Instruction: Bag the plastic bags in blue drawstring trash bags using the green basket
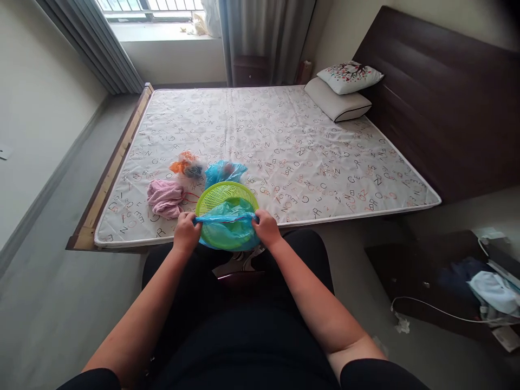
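Note:
A blue plastic bag (227,219) is stretched between my two hands over a green plastic basket (227,189). My left hand (187,233) is closed on one end of the bag's gathered edge, and my right hand (266,227) grips the other end. The basket sits tilted at the near edge of the mattress, with part of the bag lying across and in front of it. Just behind the basket rests another crumpled blue plastic bag (224,172). To the left lie a pink cloth (164,198) and a bundle of orange and clear plastic bags (187,164).
The letter-printed mattress (284,151) fills the bed, with two pillows (350,76) by the dark headboard (430,97). A dark nightstand (426,265) with a white cable stands at right. Grey curtains (268,32) hang beside the window.

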The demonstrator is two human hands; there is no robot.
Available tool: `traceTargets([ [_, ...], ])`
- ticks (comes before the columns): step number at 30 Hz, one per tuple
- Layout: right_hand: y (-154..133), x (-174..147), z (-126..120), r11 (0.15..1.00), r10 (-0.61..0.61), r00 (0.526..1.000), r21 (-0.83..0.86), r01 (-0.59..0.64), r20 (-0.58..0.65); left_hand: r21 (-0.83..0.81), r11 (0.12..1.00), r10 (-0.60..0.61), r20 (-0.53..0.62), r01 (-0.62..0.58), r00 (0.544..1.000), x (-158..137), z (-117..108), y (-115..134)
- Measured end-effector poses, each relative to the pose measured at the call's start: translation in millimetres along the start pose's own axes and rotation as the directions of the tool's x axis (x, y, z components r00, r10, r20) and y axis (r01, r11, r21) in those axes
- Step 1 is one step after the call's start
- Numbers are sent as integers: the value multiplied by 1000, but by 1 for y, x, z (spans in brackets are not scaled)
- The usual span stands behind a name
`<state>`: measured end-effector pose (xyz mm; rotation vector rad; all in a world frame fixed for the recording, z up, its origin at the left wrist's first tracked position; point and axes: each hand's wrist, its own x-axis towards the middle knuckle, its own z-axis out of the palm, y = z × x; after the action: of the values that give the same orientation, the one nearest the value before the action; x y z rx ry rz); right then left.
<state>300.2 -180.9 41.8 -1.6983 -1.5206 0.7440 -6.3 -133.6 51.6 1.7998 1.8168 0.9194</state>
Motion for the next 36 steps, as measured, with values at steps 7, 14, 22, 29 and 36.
traceTargets([
  [7, -4, -23, 11, 1000, -18, 996, 18, 17, 87, -88, 973, 229, 262, -213, 938, 29, -21, -10],
  [14, 6, -23, 11, 999, 31, 999, 43, -33, 44, -31, 930, 339, 460, -366, 821, 27, -27, -21],
  [22, 2, -25, -17, 996, -86, 996, 40, 86, -2, -133, 986, 126, 204, -101, 971, 22, -31, -31],
  [29, -7, 16, -31, 994, -63, 993, 88, 72, -97, -174, 984, 48, 144, -23, 988, 1, -21, -19],
  [36, -20, 30, -29, 998, 31, 980, 57, -21, -195, -199, 979, -37, 87, 54, 995, -7, -25, -7],
])
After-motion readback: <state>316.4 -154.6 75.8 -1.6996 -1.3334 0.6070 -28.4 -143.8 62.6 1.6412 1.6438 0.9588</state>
